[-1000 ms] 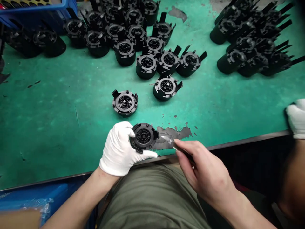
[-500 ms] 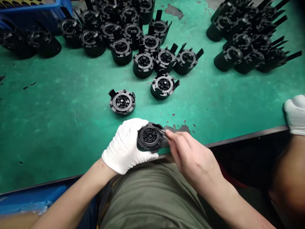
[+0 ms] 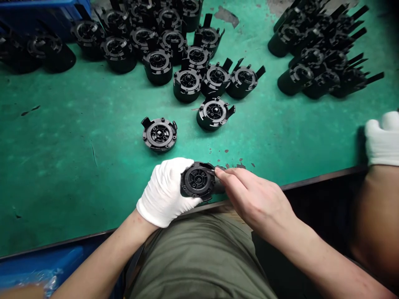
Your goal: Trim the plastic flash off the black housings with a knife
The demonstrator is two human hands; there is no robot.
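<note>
One black part [image 3: 197, 180] clamped in my left hand [image 3: 165, 195] | right hand [image 3: 258, 201] pinches a tool [image 3: 211, 171], probably bladed, at the part's two o'clock | overpressing could skid it into my glove [image 3: 156, 203]

My right hand [image 3: 260, 199] hides most of the tool [image 3: 210, 170]; its tip is indistinct. My left hand [image 3: 166, 193] covers the left edge of the part [image 3: 198, 179]. Far-left bin [image 3: 59, 20]: cropped. Co-worker's forearm [image 3: 378, 216], right: blurred, cropped.
</note>
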